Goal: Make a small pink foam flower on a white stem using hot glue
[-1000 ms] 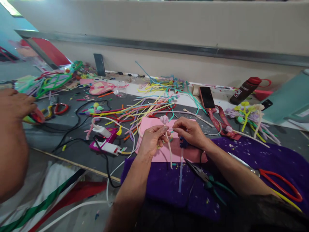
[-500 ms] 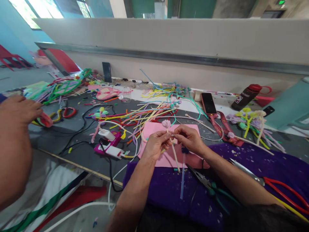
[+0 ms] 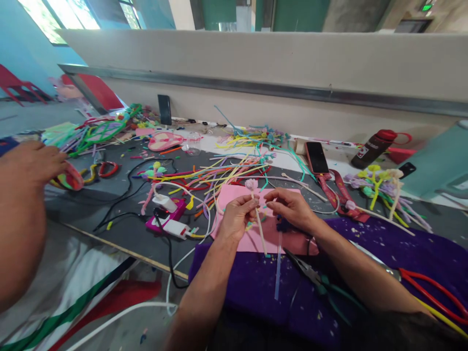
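Note:
Between the thumb and fingers of my left hand (image 3: 239, 214) is a pipe-cleaner flower (image 3: 251, 185), with a pale lilac head on top and a cream stem slanting down. My right hand (image 3: 288, 207) hovers just to the right, fingers apart and curved, touching nothing that I can see. Under both hands lies a pink foam sheet (image 3: 226, 192). A clear glue stick (image 3: 278, 273) points down from a dark blue tool tip below my right hand. Green-handled pliers (image 3: 310, 275) rest on the purple cloth (image 3: 252, 287).
Red-handled scissors (image 3: 431, 287) lie at the right. Loose pipe cleaners (image 3: 219, 170) cover the mid-table. A phone (image 3: 316, 158), a bottle (image 3: 373, 148) and a pink power strip (image 3: 175, 212) with cables stand around. At far left, another person's hand (image 3: 40, 163) holds something pinkish.
My right hand has come away from the flower and its fingers have spread. The left hand keeps its hold. The other person's hand has shifted slightly.

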